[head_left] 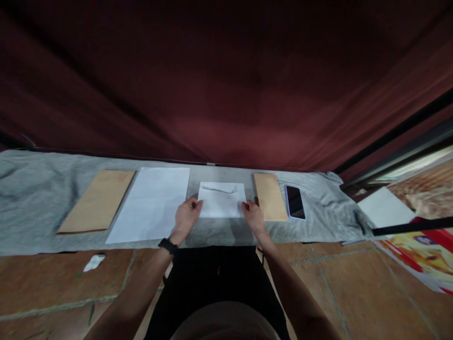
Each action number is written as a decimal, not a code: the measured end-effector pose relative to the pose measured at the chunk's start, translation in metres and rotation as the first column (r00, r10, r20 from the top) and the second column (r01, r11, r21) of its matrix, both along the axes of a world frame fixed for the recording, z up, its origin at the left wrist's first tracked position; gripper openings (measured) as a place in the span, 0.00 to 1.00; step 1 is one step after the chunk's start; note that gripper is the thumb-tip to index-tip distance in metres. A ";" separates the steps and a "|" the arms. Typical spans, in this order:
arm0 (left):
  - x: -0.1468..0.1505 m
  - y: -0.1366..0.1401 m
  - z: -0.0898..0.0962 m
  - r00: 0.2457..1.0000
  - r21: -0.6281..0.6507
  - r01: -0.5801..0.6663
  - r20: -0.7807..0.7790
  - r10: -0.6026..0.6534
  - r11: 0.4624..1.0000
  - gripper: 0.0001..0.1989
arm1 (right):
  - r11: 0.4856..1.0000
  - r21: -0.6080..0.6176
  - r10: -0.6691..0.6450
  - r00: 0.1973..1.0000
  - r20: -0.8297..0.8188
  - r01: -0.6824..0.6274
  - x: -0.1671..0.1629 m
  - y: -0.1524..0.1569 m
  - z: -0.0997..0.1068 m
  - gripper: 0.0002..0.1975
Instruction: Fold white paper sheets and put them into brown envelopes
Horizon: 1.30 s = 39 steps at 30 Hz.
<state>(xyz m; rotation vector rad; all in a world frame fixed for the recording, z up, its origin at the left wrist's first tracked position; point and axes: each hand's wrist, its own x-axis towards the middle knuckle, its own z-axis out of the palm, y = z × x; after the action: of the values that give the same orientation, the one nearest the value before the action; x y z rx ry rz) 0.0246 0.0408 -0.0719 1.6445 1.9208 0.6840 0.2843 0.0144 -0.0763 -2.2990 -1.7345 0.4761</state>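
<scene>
A folded sheet of white paper lies in front of me on the grey cloth, with a thin raised fold or crease across its upper part. My left hand pinches its left edge, thumb against curled fingers. At the opposite edge, my right hand is closed in the same way. Left of my left hand lies a large sheet of white paper with faint creases. Close beside my right hand is a narrow brown envelope.
A larger brown envelope lies at the left. A phone with a dark screen rests right of the narrow envelope. The grey cloth covers the long table. Behind it hangs a dark red curtain. A printed box is at the lower right.
</scene>
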 end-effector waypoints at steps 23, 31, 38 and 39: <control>0.026 0.044 0.016 0.916 -0.195 -0.098 -0.402 0.011 0.976 0.19 | 0.999 0.040 -0.026 0.963 0.270 0.016 -0.011 0.040 -0.002 0.19; 0.030 0.043 0.009 0.894 -0.167 -0.108 -0.448 0.022 0.980 0.21 | 0.997 0.069 -0.003 0.955 0.297 -0.018 -0.011 0.042 -0.014 0.19; 0.033 0.041 0.002 0.879 -0.123 -0.091 -0.476 0.022 0.988 0.22 | 0.996 0.088 -0.016 0.958 0.285 -0.010 -0.012 0.042 -0.019 0.19; 0.032 0.041 0.000 0.878 -0.115 -0.089 -0.478 0.023 0.989 0.22 | 0.996 0.092 -0.021 0.961 0.275 -0.005 -0.012 0.042 -0.019 0.18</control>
<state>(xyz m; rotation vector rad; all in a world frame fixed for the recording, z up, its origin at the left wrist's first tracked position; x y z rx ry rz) 0.0568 0.0819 -0.0724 1.7949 2.3013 0.1626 0.2720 0.0567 -0.0951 -2.3973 -1.8235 0.0713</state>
